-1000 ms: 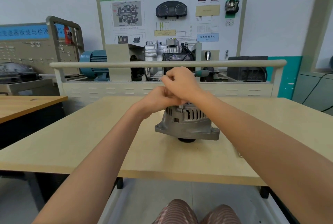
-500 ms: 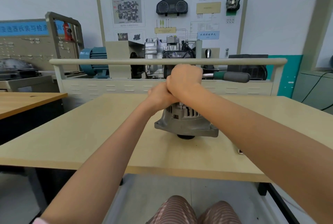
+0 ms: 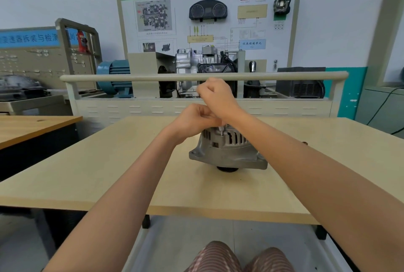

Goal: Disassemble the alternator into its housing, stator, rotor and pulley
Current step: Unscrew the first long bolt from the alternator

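The grey alternator (image 3: 227, 151) stands on the pale wooden table (image 3: 109, 162), its dark pulley (image 3: 227, 169) underneath against the tabletop. A thin silver socket shaft (image 3: 220, 130) comes down onto the top of the slotted housing. My left hand (image 3: 194, 118) is curled around the top of that shaft, just above the housing. Higher and slightly behind it, my right hand (image 3: 216, 94) is a closed fist around the ratchet handle, and the fist hides the handle. The top of the alternator is covered by my hands.
Behind the table stands a training bench with a long beige rail (image 3: 196, 77), a gearbox unit and a blue motor (image 3: 113, 75). A second wooden table (image 3: 32, 127) is at the left. A small dark item (image 3: 305, 142) lies on the table, far right.
My right hand swung the ratchet handle round: it pointed right half a second ago and is now hidden behind my raised fist. The left hand stayed on top of the alternator.
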`<state>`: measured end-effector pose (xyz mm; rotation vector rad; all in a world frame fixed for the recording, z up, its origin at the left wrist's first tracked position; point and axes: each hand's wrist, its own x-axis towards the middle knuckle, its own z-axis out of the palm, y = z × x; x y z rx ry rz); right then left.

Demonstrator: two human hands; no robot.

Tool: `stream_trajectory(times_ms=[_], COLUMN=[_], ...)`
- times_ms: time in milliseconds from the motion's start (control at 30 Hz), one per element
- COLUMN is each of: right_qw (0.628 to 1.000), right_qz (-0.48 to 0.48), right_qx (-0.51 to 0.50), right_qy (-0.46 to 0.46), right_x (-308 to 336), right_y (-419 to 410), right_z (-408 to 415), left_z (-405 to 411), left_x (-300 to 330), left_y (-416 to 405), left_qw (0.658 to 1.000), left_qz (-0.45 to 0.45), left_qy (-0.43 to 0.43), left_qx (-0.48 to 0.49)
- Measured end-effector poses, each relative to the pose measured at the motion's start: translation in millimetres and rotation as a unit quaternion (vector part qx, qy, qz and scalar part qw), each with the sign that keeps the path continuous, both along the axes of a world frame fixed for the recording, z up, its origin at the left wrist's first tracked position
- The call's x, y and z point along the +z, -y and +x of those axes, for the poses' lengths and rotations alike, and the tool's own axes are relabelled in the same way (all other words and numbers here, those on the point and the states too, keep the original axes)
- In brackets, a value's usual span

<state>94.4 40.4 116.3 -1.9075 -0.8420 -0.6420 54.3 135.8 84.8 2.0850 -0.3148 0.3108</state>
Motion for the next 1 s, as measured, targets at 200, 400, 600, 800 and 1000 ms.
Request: stream_trajectory(times_ms=[200,400,600,800,1000], right_qw=[0.922,0.833,0.919,0.995,0.993], right_qz=[-0.239,-0.322,-0.262,-0.063,-0.083], right_qx=[-0.213,-0.418,-0.250,-0.009,-0.048], right_qy=[0.216,0.168,0.157,0.074,0.067], right_x=[1.3,6.3,9.5,3.9,4.3], right_y=[-6.9,-10.0,3.2,8.1,23.7], right_z=[-12.2,-21.4,-10.2,0.1,2.8], left_z=[1.3,4.9,0.6,0.6,0.4], left_x=[0.2,-1.2,2.0,1.0,2.7], left_y=[-3.0,3.5,10.7,0.2,3.5], left_qw=[0.996,0.996,0.998,1.000,1.000], left_qz=[-0.008,0.000,0.017,0.007,0.012], left_qy=[0.079,0.092,0.056,-0.004,-0.019], left_qx=[-0.035,0.013,0.038,-0.007,-0.008])
